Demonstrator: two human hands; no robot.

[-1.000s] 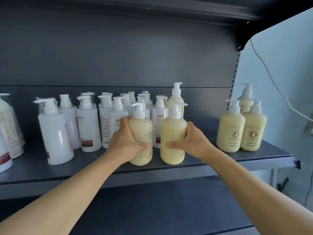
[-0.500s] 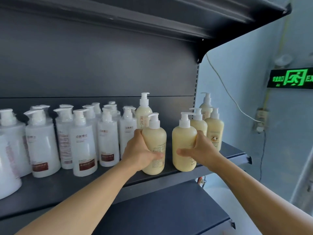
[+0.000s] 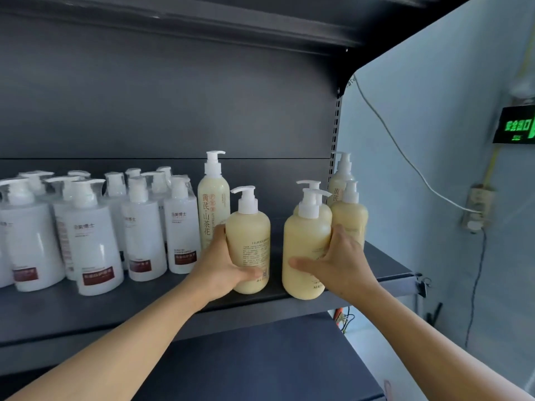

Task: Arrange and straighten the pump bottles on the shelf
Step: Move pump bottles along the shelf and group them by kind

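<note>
Hands grasp one cream pump bottle each at the shelf (image 3: 86, 311) front: my left hand (image 3: 223, 273) on the bottle at 11 o'clock (image 3: 248, 241), my right hand (image 3: 341, 264) on the bottle at 1 o'clock (image 3: 304, 250).

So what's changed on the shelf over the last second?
Both hands slid their cream bottles rightward along the shelf: the right hand brought its bottle right up against the cream group at the end, and the left hand brought its bottle past the white bottles. Neither grip changed; the white bottles stayed put.
</note>
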